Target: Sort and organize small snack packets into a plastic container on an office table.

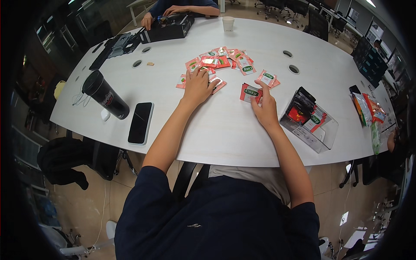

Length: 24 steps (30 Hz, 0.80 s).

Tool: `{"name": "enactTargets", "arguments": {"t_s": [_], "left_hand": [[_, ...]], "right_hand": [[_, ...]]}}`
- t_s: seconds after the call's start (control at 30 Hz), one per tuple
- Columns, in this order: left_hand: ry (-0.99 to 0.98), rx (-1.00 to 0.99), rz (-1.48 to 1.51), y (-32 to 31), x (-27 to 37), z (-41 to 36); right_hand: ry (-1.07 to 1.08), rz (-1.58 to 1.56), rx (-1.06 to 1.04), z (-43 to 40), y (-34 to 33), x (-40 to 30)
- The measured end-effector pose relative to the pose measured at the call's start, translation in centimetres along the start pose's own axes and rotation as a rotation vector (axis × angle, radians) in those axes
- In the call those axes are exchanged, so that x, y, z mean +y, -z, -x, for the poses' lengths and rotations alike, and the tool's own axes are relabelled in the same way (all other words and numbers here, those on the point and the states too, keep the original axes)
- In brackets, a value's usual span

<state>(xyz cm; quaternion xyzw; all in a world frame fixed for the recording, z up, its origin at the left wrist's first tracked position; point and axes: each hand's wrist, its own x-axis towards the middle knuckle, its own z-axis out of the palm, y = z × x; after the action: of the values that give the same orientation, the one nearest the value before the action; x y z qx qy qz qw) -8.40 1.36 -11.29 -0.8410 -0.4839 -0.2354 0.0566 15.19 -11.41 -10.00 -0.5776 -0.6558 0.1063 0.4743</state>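
Observation:
My left hand (198, 85) lies palm down with its fingers apart on a spread of pink-and-red Cozy tea bag sachets (246, 64). It covers parts of the sachets beneath it. In my right hand (266, 105) is a small stack of red Cozy sachets (249, 92), held at its right side by thumb and fingers. Just beyond that hand lie a couple of overlapping sachets (267, 78), apart from the main spread. To the right, a clear plastic box (329, 134) holds black packets (299, 99), a red packet and a group of upright Cozy sachets (316, 119).
At left stand a black tumbler (105, 95), a smartphone (140, 123) and a white earbud case (105, 114). A paper cup (228, 24) is at the far side. Another person's hands (175, 10) touch a black box (169, 27). Snack bags (373, 109) lie far right.

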Motion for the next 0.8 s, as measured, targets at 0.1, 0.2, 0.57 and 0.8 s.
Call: {"name": "enactTargets", "arguments": {"t_s": [0.1,0.2,0.57,0.8], "left_hand": [[-0.002,0.024,0.035,0.4,0.3,0.0],[-0.02,-0.042,0.053,0.7,0.6,-0.1],[-0.052,0.028,0.064,0.5,0.6,0.1],[-0.011,0.059,0.033,-0.1,0.3,0.1]], "right_hand": [[-0.002,-0.079,0.01,0.1,-0.4,0.3],[-0.008,-0.056,-0.011,0.0,-0.3,0.4],[-0.012,-0.068,-0.021,0.0,-0.3,0.3],[-0.008,-0.066,-0.02,0.1,-0.3,0.2]]}}
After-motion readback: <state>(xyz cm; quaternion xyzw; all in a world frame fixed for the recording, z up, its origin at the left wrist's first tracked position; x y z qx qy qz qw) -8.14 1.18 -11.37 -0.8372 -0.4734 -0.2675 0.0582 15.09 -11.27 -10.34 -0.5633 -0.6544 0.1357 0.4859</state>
